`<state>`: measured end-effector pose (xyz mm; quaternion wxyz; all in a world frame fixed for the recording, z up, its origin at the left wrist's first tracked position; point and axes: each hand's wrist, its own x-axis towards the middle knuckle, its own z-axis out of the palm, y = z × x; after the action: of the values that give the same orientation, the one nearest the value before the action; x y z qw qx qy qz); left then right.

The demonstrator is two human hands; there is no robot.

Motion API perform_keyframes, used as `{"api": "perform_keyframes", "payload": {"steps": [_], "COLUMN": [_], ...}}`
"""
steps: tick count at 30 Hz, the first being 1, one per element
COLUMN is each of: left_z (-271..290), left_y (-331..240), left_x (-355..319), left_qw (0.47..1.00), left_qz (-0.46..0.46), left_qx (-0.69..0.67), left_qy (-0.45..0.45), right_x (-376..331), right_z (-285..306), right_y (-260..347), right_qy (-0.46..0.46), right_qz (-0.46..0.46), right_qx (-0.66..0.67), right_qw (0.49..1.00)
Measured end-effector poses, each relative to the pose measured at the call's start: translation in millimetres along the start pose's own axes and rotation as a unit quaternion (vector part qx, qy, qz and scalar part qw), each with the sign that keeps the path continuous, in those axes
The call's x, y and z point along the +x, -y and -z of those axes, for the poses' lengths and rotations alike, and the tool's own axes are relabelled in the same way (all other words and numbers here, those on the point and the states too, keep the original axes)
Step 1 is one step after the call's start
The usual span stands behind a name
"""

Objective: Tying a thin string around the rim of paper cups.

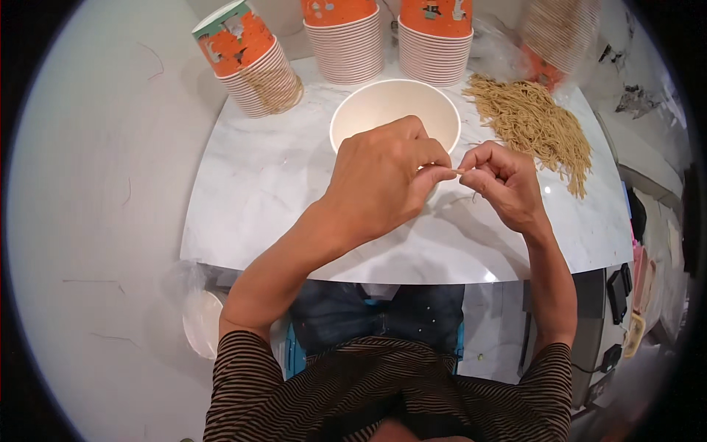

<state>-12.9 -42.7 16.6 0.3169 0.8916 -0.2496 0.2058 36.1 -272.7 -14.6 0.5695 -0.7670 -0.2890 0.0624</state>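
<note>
The left hand [379, 184] covers the near rim of the white bowl [395, 110], and its own fingertips fold out of sight. Between it and the right hand [504, 183] sits a tan sliver [459, 172], too small to tell what it is. Far edge now: the two middle cup stacks [350, 44] lose their tops to the frame. Far right, another cup stack [556, 37] is blurred behind a clear bag. At the right rim, dark objects [618, 283] smear beyond telling.
</note>
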Motion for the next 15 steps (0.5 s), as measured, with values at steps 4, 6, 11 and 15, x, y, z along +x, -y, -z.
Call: {"api": "perform_keyframes", "payload": {"steps": [4,6,11,15], "left_z": [7,8,10,17], "left_y": [2,2,12,19], "left_x": [-18,-24,-46,-51], "left_qw": [0.997,0.984,0.986,0.988], "left_qz": [-0.056,-0.134,-0.121,-0.109], "left_qx": [0.012,0.022,0.058,0.069], "left_qy": [-0.053,-0.114,-0.097,-0.083], "right_x": [-13,-25,-54,-82], "right_z": [-17,-23,-38,-42], "right_y": [15,24,19,17], "right_qy": [-0.023,-0.037,-0.131,-0.205], "right_qz": [0.023,0.018,-0.003,-0.037], "right_qx": [-0.031,-0.047,-0.078,-0.083], "right_qw": [0.999,0.998,0.988,0.975]}}
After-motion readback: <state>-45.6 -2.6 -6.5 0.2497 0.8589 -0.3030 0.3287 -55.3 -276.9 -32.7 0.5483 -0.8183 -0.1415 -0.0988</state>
